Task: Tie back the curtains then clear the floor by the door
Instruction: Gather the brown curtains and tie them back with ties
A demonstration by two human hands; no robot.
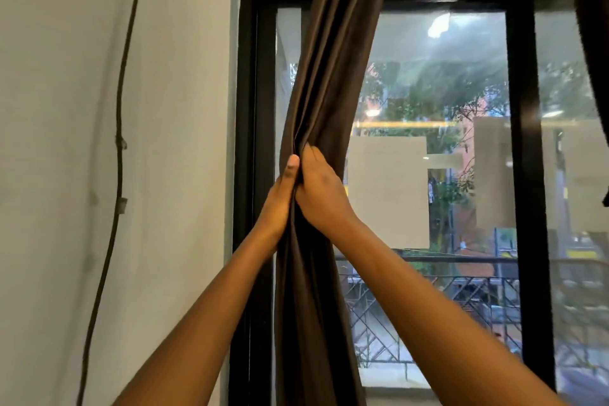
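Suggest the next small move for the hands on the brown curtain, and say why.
Probably keep the bundle cinched and draw it left toward the black door frame. Both the left hand and right hand grip the gathered brown curtain, which hangs across the glass; no tie-back shows.

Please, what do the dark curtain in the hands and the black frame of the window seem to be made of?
Curtain: seems a smooth woven fabric, dark brown, with a faint sheen; it falls in soft long folds and bunches where the left hand and the right hand grip it.
Window frame: seems painted or coated metal, black, semi-gloss; straight thin profiles with light streaks. Dark wood cannot be excluded.
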